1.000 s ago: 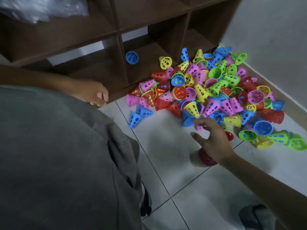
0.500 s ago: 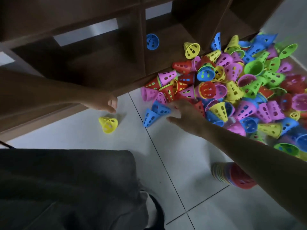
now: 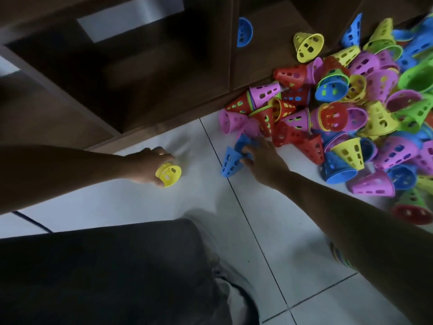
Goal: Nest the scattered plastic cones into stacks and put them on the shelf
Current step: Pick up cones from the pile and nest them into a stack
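Observation:
A big heap of perforated plastic cones (image 3: 351, 109) in red, pink, yellow, blue and green covers the floor at the right, against the dark wooden shelf (image 3: 145, 73). My left hand (image 3: 150, 167) grips a lone yellow cone (image 3: 169, 175) on the white tiles in front of the shelf. My right hand (image 3: 260, 158) reaches to the heap's left edge, its fingers on two blue cones (image 3: 230, 160); whether they curl round them is unclear. A nested stack (image 3: 337, 254) lies mostly hidden under my right forearm.
A blue cone (image 3: 243, 31) and a yellow cone (image 3: 308, 46) lie inside the lower shelf compartment. My dark-clothed knee (image 3: 105, 273) fills the lower left. White tiled floor (image 3: 210, 207) lies between my hands.
My left hand has dropped onto the yellow cone and taken hold of it. My right hand has moved left from the heap onto the two blue cones. The view has shifted closer.

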{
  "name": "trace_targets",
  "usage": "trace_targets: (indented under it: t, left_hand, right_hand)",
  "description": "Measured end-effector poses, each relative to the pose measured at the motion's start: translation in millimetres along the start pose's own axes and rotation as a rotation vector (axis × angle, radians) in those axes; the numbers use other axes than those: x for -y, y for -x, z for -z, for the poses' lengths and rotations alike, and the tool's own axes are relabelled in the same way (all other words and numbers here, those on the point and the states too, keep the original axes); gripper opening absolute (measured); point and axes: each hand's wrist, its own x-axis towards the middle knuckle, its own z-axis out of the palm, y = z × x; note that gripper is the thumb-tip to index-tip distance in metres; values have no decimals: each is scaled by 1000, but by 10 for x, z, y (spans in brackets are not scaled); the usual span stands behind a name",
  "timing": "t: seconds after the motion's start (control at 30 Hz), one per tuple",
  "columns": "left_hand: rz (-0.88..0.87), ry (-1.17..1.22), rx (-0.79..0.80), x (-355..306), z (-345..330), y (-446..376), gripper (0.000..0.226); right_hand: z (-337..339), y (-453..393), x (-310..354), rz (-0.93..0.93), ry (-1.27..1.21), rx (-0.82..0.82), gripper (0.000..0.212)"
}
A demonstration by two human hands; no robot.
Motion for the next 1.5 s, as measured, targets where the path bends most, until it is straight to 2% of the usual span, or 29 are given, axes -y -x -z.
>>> trace_targets:
  t: [0.17, 0.3, 0.47, 0.6, 0.73, 0.83, 0.97, 1.13, 1.23, 1.3, 1.37, 1.43, 1.5]
  left_hand:
    - [-32, 58, 8, 29, -147, 108, 82]
    - [37, -1, 26, -101, -36, 193, 83]
    - [45, 42, -117, -299, 242, 276, 79]
    - [59, 118, -243, -526, 450, 237, 100]
    - [47, 285, -332, -761, 470, 178, 108]
    - [6, 362, -323, -853, 502, 164, 103]
    - [-81, 473, -332, -1056, 617, 159, 78]
    - [-180, 728, -360, -1835, 774, 410, 73]
    - [-251, 797, -368, -2372, 733, 649, 75]
    - [-297, 770, -371, -2694, 657, 746, 71]
    - [-319, 635, -368, -3028, 608, 879, 62]
    - [-354, 489, -386, -3353, 609, 1013, 66]
    - [-413, 465, -386, -3658, 627, 1105, 67]
  right_hand:
    - [-41, 120, -86, 40, 72, -42, 28]
    - [18, 212, -168, 56, 31, -82, 24]
    - [67, 324, -288, 26, 0, -107, 19]
    - [117, 438, -353, -54, 4, -160, 17]
    - [141, 555, -427, -54, -39, -205, 4]
    - [274, 678, -395, -47, -47, -274, 9]
    - [535, 980, -322, -87, -125, -389, 11]
    - [854, 1553, -393, -132, -291, -499, 16]
    - [1176, 1974, -485, -156, -312, -543, 15]
    - [1413, 2265, -577, -160, -301, -571, 11]
    - [1625, 2560, -679, -168, -270, -591, 11]
    - [1787, 2856, -777, -190, -251, -612, 12]
    - [1880, 3143, -879, -208, -241, -639, 11]
